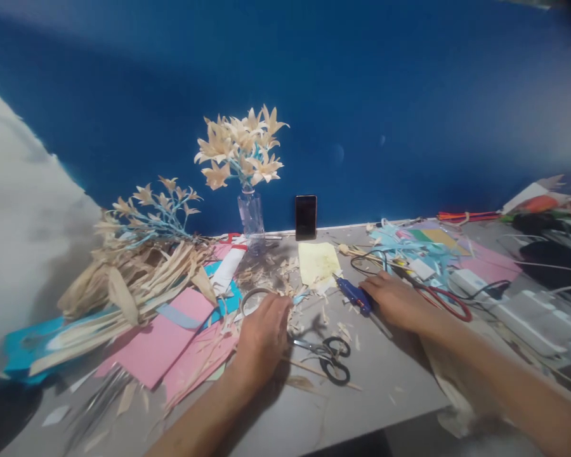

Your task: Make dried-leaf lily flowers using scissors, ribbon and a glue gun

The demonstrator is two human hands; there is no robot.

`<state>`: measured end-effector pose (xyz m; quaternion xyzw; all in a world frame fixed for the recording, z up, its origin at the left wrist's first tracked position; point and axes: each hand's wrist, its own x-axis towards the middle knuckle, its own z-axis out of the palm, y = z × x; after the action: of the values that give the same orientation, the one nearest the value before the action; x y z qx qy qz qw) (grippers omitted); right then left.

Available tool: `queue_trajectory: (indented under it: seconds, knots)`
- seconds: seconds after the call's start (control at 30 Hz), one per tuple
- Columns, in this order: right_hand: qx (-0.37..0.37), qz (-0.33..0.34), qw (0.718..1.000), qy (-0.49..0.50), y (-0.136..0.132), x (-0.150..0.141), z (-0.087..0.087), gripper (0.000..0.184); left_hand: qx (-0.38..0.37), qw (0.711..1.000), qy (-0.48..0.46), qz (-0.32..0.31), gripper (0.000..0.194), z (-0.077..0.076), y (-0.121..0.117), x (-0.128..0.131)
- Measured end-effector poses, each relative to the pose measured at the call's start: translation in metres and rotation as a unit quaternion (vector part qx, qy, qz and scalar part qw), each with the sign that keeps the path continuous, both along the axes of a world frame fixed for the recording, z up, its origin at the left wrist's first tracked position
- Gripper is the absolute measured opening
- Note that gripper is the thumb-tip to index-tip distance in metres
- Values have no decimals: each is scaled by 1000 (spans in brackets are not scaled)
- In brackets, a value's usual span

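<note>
1. Head view: a blue glue gun [353,296] lies on the worktop [390,397], a little right of centre, with its nozzle just beside the near right corner of a yellow paper [314,257].
2. Its long axis runs aslant: the nozzle points away and to the left, while the rear end comes back toward the person and to the right, with a thin grey rod [383,327] trailing off in that line.
3. The right hand [394,303] is clearly the nearer one. From its fingers the gun lies directly to the left, and they appear to touch its right side. Those fingers are bent and fairly narrow; whether they close around the handle, I cannot tell.
4. The left hand [266,327] is farther off, with the gun across a gap to its right and the nozzle on the side facing it. Its fingers are curled inward and close together near a pale blue scrap [301,298]; I cannot tell if they pinch anything.
5. Scissors [324,352] lie between the hands, nearer the person than the gun is, with blades toward the left hand and black loops to the right. A thin stick [309,369] runs under or beside those loops.
</note>
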<state>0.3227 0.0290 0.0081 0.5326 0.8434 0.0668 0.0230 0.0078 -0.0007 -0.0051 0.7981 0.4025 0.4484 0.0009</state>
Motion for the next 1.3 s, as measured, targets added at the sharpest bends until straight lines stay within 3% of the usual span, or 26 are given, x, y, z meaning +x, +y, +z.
queue_trajectory:
  seconds: [0.27, 0.37, 0.47, 0.6, 0.8, 1.0, 1.3]
  knots:
    - [68, 16, 997, 43, 1, 13, -19, 37, 14, 1000, -2, 14, 13, -4, 12, -3]
    - [107, 27, 992, 66, -3, 22, -20, 31, 10, 1000, 0, 25, 14, -6, 15, -3]
    - [132, 81, 978, 142, -8, 27, -15, 28, 2, 999, 11, 31, 16, -8, 16, -1]
    - [61, 163, 951, 256, -21, 14, -1, 26, -16, 998, 52, 37, 20, -9, 14, 1]
    - [-11, 239, 940, 243, -37, -25, 15, 26, -5, 994, 98, 44, 19, -7, 6, 6]
    - [-33, 231, 938, 256, -34, -36, 15, 21, 1, 988, 143, 52, 19, -7, 4, 6]
    - [-77, 218, 936, 264, -31, -43, 17, 18, -3, 991, 129, 26, 18, -9, 5, 6]
